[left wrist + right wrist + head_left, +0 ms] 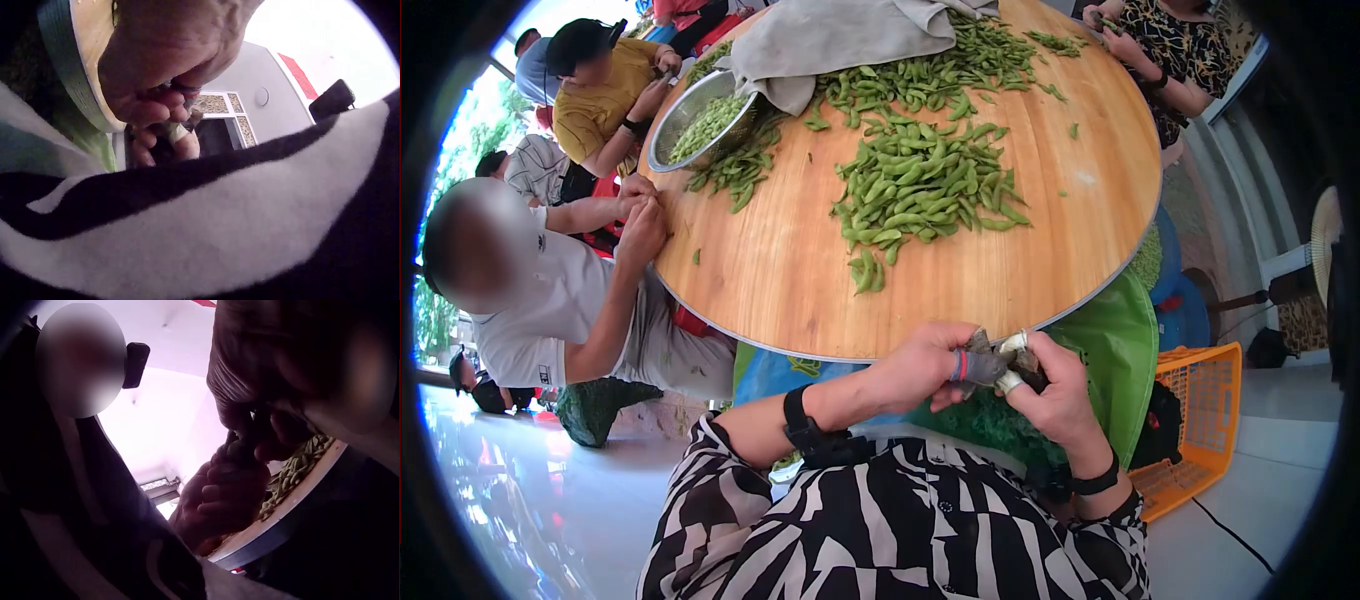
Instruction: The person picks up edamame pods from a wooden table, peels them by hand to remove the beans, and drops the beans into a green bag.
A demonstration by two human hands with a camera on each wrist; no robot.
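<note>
Both hands meet just past the near edge of the round wooden table (1090, 170). On the left hand (915, 365), grey wrapping covers the thumb (978, 368), with pink and blue bands round it. White coverings show on the thumb and forefinger of the right hand (1052, 388). Its covered fingertips come right up against the grey wrapping. Curled fingers of both hands also face each other in the left wrist view and the right wrist view. I cannot tell what lies between the fingertips. A loose pile of green soybean pods (925, 185) lies in front of the hands.
A metal colander (662, 150) of shelled beans tilts at the table's left, beside a grey cloth (840, 50) and more pods (945, 70). A person in a light shirt (550, 290) sits at left; another stands at far right. Below right is an orange crate (1225, 420).
</note>
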